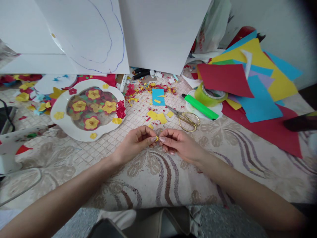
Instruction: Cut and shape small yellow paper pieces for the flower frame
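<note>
Between my two hands, close to the table's front, is a tiny yellow paper piece (157,139). My left hand (138,141) pinches it between thumb and fingertips. My right hand (176,141) is closed in a pinch at the piece's other side. Just beyond the fingers lie yellow paper scraps (158,117) and a cut blue paper piece (158,97). Gold-handled scissors (188,121) rest a little past my right hand. To the left, a white scalloped frame (74,132) carries red and yellow paper flowers on its clear middle and rim.
Coloured paper sheets (262,99) pile up at the right, beside a tape roll (210,95) and a green cutter knife (201,106). A glue gun (22,142) stands at the left. White boards (163,33) lean at the back, behind small paper clippings (146,87).
</note>
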`<state>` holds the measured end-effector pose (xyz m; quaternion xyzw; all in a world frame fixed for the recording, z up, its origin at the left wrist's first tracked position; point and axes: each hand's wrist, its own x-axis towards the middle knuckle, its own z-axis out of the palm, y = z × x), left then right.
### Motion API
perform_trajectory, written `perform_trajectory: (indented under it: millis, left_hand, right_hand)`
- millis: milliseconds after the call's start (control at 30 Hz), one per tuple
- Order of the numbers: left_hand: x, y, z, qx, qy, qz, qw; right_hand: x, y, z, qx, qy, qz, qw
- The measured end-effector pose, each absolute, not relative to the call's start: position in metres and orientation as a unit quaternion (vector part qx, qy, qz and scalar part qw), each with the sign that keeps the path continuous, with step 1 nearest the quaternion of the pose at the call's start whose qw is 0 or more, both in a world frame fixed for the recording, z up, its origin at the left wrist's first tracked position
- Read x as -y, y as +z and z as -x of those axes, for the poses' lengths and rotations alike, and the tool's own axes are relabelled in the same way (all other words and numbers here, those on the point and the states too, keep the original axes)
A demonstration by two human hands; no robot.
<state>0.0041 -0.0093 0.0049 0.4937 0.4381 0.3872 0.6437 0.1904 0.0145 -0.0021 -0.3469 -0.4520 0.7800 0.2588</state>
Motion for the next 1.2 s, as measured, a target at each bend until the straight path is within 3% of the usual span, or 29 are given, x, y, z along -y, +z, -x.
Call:
perform_trajectory:
  millis: [1200]
  left_hand:
    - [0.0118,0.0003,-0.0043,-0.463,0.389,-0.550,0.577]
  right_hand:
    - [-0.0123,-0.0016,-0.1903,0.491,0.749,0.358,0.264]
